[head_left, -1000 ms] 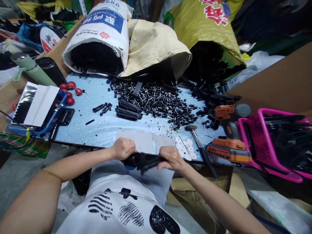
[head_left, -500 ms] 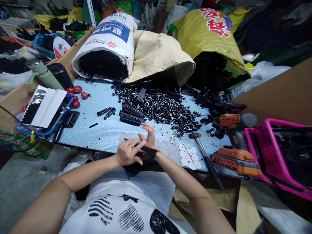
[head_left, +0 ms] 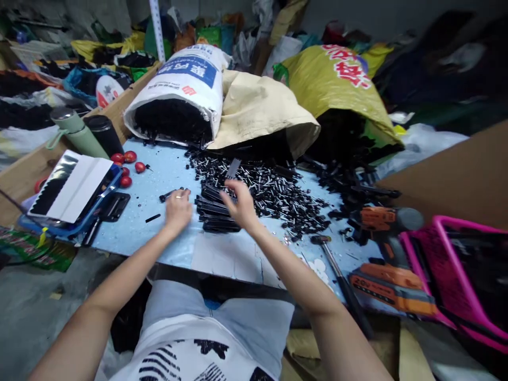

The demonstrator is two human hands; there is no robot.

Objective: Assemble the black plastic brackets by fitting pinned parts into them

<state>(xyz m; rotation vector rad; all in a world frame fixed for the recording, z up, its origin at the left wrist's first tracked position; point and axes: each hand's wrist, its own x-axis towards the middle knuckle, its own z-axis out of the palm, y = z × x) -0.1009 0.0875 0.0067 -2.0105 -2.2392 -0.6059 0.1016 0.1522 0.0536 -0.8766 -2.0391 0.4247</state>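
Observation:
My left hand (head_left: 178, 209) reaches over the light blue table (head_left: 166, 169) to a small black plastic piece (head_left: 169, 194), fingers curled down onto it. My right hand (head_left: 238, 203) hovers over a stack of long black plastic parts (head_left: 212, 209), fingers spread and slightly blurred. Just beyond lies a heap of small black pieces with metal pins (head_left: 278, 193). A black comb-like part (head_left: 233, 168) rests on top of that heap.
Three open sacks, white (head_left: 182, 90), beige (head_left: 257, 106) and yellow (head_left: 333, 79), spill black parts at the back. An orange cordless drill (head_left: 387, 254) and a hammer (head_left: 337, 270) lie right, beside a pink basket (head_left: 464, 275). A blue tray (head_left: 73, 193), red fruits (head_left: 127, 161) and two flasks (head_left: 85, 132) stand left.
Both hands left my lap and the table's near edge and reached forward onto the table. The black part held earlier is no longer in them. The camera tilted upward.

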